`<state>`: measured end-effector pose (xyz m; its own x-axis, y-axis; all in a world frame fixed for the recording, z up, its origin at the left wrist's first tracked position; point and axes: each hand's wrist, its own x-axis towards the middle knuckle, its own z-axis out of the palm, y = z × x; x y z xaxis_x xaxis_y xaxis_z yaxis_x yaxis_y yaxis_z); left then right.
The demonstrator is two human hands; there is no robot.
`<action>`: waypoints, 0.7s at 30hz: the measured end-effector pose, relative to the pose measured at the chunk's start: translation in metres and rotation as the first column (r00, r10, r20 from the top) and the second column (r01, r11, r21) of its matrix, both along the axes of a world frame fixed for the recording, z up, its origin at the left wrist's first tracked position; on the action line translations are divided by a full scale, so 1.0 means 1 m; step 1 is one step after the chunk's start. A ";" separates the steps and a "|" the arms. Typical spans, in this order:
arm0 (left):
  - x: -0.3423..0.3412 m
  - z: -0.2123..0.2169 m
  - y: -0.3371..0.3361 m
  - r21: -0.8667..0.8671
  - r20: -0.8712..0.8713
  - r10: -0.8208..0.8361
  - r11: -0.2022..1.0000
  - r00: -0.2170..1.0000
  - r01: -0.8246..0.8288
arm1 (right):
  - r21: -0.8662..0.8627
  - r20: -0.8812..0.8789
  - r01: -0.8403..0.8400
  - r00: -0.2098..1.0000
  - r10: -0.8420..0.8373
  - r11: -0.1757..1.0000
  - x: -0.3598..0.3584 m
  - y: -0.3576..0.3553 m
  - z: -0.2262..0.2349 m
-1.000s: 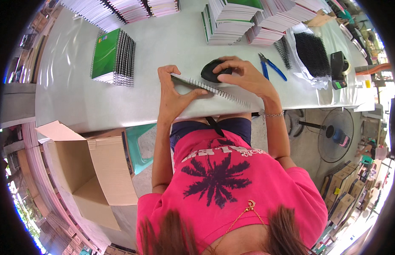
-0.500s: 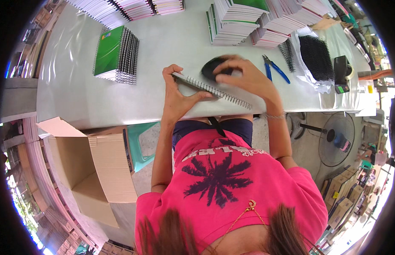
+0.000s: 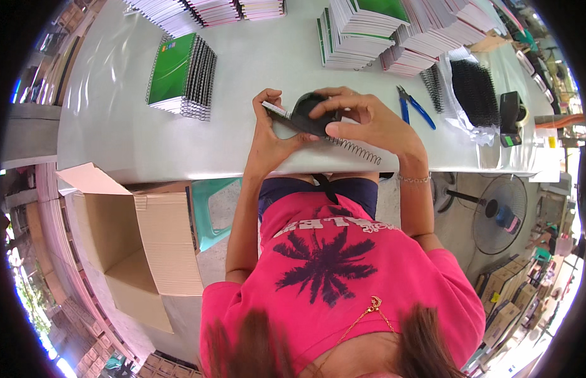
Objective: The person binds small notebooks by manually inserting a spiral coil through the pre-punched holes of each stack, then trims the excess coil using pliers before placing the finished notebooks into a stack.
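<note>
In my left hand point(image 3: 267, 146) is a notebook point(image 3: 276, 108), seen nearly edge-on and held between thumb and fingers. A dark wire coil point(image 3: 357, 150) runs along its edge, with a loose end sticking out past the notebook to the lower right. My right hand point(image 3: 376, 123) has its fingers curled around a rounded black object point(image 3: 305, 116), whose exact kind I cannot make out. This object lies against the coiled edge and hides most of the notebook.
Spiral-bound green notebooks point(image 3: 173, 72) are stacked at the left of the table point(image 3: 123, 148). Unbound stacks point(image 3: 356, 47) stand at the back. Blue-handled cutting pliers point(image 3: 417, 108), black coils point(image 3: 472, 88) and a tape dispenser point(image 3: 510, 116) lie right. An open carton point(image 3: 170, 246) and a fan point(image 3: 499, 211) stand below.
My right hand has brought the black object down and left onto the notebook's coiled edge. Less of the coil shows past it now. The whole view has shifted slightly.
</note>
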<state>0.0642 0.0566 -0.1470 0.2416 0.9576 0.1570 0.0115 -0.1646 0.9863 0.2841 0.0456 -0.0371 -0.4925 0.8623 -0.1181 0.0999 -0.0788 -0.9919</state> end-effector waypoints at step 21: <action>0.004 0.012 -0.005 0.000 -0.087 -0.026 1.000 0.996 0.026 | 0.004 0.140 0.055 0.989 -0.055 0.999 0.005 0.013 -0.013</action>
<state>0.0681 0.0521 -0.1347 0.2790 0.9506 0.1357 0.0931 -0.1674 0.9815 0.2889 0.0582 -0.0498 -0.4234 0.8875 -0.1820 0.2331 -0.0874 -0.9685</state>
